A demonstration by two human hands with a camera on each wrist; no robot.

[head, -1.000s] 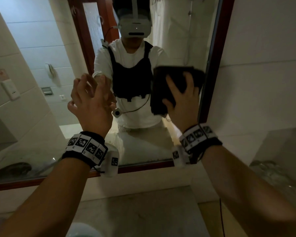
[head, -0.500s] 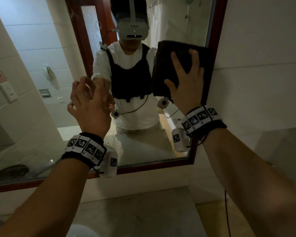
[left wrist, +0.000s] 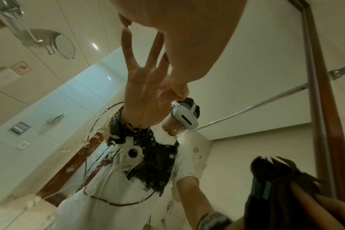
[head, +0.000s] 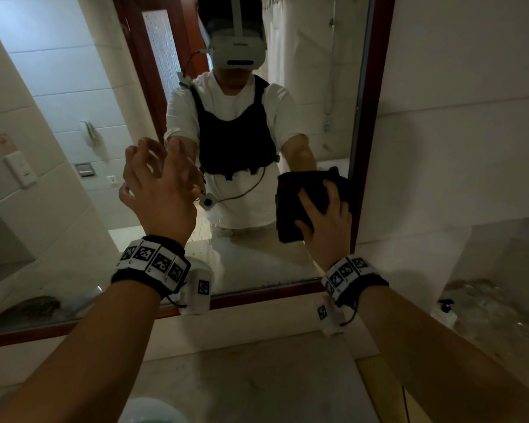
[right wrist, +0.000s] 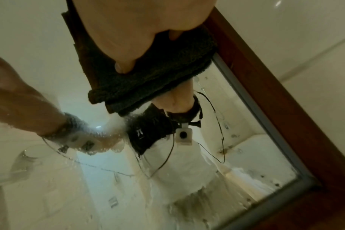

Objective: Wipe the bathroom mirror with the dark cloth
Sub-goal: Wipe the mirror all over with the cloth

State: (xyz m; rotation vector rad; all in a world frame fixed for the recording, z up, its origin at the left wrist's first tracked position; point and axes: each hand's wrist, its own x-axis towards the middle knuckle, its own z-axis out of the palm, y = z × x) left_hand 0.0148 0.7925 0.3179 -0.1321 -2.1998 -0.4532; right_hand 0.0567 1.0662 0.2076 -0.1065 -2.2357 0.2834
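Note:
The wood-framed bathroom mirror point(head: 312, 71) fills the wall ahead, with water droplets along its lower part. A folded dark cloth point(head: 300, 190) lies flat on the glass beside the right frame point(head: 370, 117). My right hand point(head: 327, 227) presses it there with spread fingers. The right wrist view shows the cloth point(right wrist: 158, 74) under my palm point(right wrist: 138, 31), next to the frame point(right wrist: 266, 93). My left hand point(head: 159, 190) is open with spread fingers, and its fingertips point(left wrist: 181, 91) touch the glass left of centre. The cloth point(left wrist: 276, 179) shows low right in the left wrist view.
A pale stone counter point(head: 257, 377) runs below the mirror, with a white basin rim point(head: 147, 410) at the bottom edge. Clear glass items point(head: 486, 306) stand on the right. A round wall mirror point(left wrist: 63, 45) hangs on the left tiled wall.
My right hand slid the cloth up along the right frame, then down to a lower spot. The left hand stayed on the glass in about the same place.

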